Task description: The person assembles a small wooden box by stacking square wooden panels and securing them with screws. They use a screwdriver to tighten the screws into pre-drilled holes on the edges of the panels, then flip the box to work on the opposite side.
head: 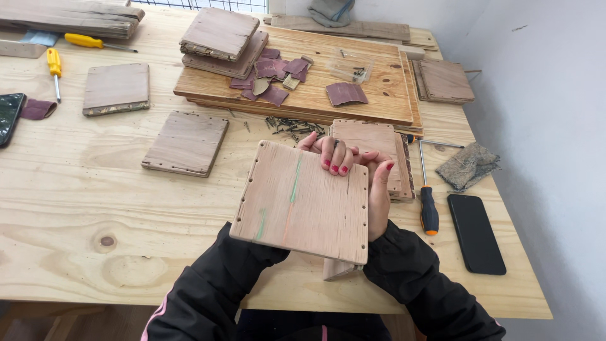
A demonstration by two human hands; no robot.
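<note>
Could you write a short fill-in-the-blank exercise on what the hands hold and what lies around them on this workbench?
1. Both hands hold up a square wooden panel; the right hand grips its ____ edge.
2. The screwdriver right of the panel has a black and ____ handle.
3. The black phone lies to the ____ of that screwdriver.
4. The loose nails lie just beyond the panel, on the ____.

Missing words: right; orange; right; table

three screwdrivers (428,189), two phones (476,233), one held wooden panel (303,202), one cloth (466,165)
</note>
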